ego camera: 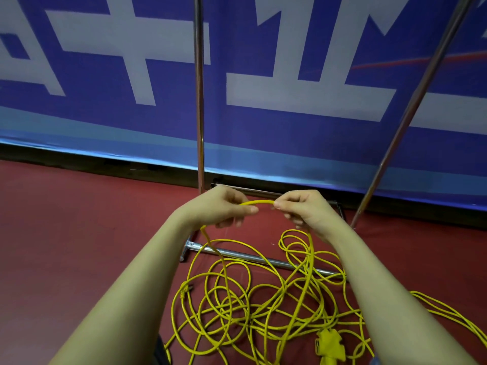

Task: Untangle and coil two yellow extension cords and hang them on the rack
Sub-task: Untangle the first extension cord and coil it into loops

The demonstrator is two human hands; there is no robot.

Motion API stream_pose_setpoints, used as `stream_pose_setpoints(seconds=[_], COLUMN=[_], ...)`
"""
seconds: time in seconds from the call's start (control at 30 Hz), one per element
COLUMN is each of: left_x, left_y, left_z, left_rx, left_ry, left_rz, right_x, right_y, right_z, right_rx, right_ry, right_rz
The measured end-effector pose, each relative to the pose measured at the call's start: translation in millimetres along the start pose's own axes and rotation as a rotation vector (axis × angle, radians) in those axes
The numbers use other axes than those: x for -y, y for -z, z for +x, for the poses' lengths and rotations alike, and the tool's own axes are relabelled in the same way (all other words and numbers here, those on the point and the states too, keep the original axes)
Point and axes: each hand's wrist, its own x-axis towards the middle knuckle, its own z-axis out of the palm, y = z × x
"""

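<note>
A dark red floor point(79, 233) spreads out under and to both sides of the hands, matte and plain in colour. Beyond the hands, a large blue banner point(263, 127) with broad white lettering covers the wall, ending in a lighter blue band along its lower edge. Under that band, a black strip point(79, 160) runs where the banner meets the floor. A thin red line point(421, 59) crosses the banner, far up to the right of the hands.
</note>
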Motion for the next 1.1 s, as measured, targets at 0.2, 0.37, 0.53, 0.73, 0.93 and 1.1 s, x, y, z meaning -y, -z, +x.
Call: stream_pose_setpoints(seconds=[0.2,0.37,0.53,0.73,0.93,1.1], left_x=[2,12,17,11,-2,9], left_y=[-3,14,21,8,-10,14], left_z=[8,9,10,9,16,19], left_rx=[-0.071,-0.241,-0.304,-0.147,-0.189,-0.494], left_ry=[0.002,0.06,0.087,0.03,-0.14,-0.161], left_rz=[-0.38,-0.666,-0.722,-0.298,-0.441,-0.745], right_x=[0,-17,-22,-2,11,-11], right_y=[-3,10,16,19,-3,7], right_z=[-1,-5,-7,-4,-6,-5], right_rx=[0.081,0.072,-0.011,-0.104,-0.008,0.04], right_ry=[-0.025,-0.095,-0.042,0.099,0.123,0.014], right_rz=[0.096,0.189,0.155,0.088,0.056,0.072])
